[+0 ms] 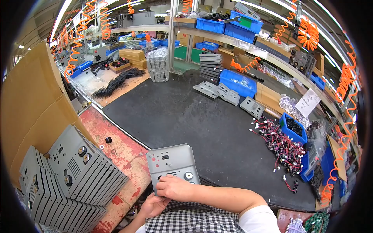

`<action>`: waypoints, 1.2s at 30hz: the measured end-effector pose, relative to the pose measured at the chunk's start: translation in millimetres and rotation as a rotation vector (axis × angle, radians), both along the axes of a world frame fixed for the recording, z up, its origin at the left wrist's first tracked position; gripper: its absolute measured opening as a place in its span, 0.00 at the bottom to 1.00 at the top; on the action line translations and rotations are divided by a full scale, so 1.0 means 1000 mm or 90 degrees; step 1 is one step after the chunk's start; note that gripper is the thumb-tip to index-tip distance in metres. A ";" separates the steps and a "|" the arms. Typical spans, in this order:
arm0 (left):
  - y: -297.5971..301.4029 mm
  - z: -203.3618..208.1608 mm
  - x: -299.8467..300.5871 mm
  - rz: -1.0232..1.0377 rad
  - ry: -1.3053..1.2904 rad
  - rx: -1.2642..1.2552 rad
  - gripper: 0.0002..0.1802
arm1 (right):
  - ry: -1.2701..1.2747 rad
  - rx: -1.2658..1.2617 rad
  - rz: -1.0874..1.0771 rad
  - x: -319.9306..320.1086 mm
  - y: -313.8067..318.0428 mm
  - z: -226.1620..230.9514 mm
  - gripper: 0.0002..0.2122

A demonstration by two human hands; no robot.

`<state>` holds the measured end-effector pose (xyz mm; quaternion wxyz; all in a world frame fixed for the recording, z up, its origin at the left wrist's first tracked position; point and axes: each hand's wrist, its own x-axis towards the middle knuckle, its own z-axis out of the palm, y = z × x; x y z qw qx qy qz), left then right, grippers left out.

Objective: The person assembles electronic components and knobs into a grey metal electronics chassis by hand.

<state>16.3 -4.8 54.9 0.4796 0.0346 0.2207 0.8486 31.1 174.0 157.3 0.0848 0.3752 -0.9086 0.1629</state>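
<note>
A grey metal front panel (176, 155) with holes, slots and a round connector (189, 176) is tilted up at the near edge of the black mat. My right hand (175, 188) lies over its lower left part, fingers bent and pressed together; whatever they pinch is hidden. Just below, my left hand (152, 206) grips the panel's near edge from beneath, its fingers partly covered. To the left stand two leaning stacks of similar panels (83, 167) with connectors fitted.
Black matting (175, 112) covers the bench. Loose panels (228, 94) lie by a blue bin (237, 83) at the back. Red-wired parts (281, 145) are heaped at right beside a blue tray (293, 128). A cardboard sheet (39, 105) rises at left. Orange coiled hoses (308, 33) hang overhead.
</note>
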 end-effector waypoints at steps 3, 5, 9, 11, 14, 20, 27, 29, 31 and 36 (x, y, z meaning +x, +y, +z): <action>0.000 -0.003 0.000 -0.022 0.004 0.011 0.19 | -0.042 -0.031 -0.009 -0.002 0.003 -0.002 0.06; 0.000 -0.002 0.002 -0.022 0.014 0.027 0.19 | -0.052 -0.015 -0.046 -0.003 0.005 -0.002 0.08; 0.000 -0.002 0.003 -0.025 0.008 0.032 0.20 | -0.043 0.002 -0.069 0.000 0.002 -0.003 0.10; 0.000 0.005 0.003 -0.013 0.014 0.030 0.21 | 0.017 -0.003 -0.112 0.004 0.000 0.001 0.10; 0.003 0.013 0.003 -0.021 0.012 0.023 0.22 | 0.028 0.010 -0.194 0.005 -0.003 0.001 0.13; 0.004 0.018 0.002 0.029 -0.002 -0.008 0.22 | 0.007 0.091 -0.202 0.003 -0.004 0.008 0.12; 0.002 0.021 -0.002 0.055 -0.019 -0.002 0.20 | 0.048 0.066 -0.147 0.002 -0.008 0.006 0.08; 0.001 0.021 -0.001 0.041 -0.026 -0.015 0.19 | 0.026 0.055 -0.142 0.002 -0.009 0.010 0.06; -0.001 0.014 0.000 0.033 -0.016 0.005 0.19 | -0.037 0.074 -0.129 0.000 -0.012 0.011 0.06; -0.003 0.001 0.000 0.021 -0.022 0.015 0.19 | -0.019 0.120 -0.057 0.001 -0.015 0.016 0.05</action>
